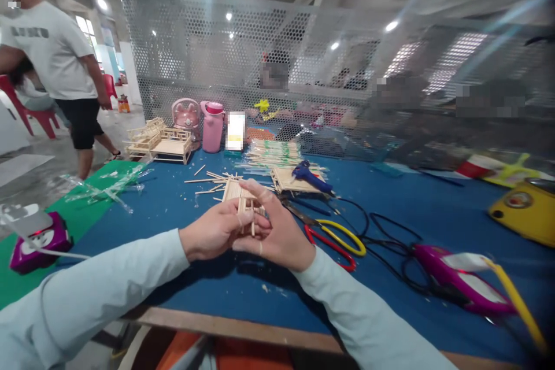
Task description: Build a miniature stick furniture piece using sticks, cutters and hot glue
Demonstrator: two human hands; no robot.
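A small model of pale wooden sticks (pixel 252 222) is between my two hands, above the near middle of the table. My left hand (pixel 210 231) is closed on it from the left, the thumb pressed against its upright sticks. From the right, my right hand (pixel 280 231) curves round the same piece, forefinger above and thumb below; fingers partly cover it. Just beyond lies a slatted stick panel (pixel 232 189); whether it joins the held piece I cannot tell. Loose sticks (pixel 210 182) are scattered behind. A blue glue gun (pixel 310 176) rests on a flat stick piece (pixel 281 182).
Scissors with red and yellow handles (pixel 342 237) lie right of my hands, near black cables (pixel 381 248) and a purple power strip (pixel 459 277). Stick furniture models (pixel 169 144), a pink bottle (pixel 212 130) and bundled sticks (pixel 273 153) stand behind. A person (pixel 56 52) is at left.
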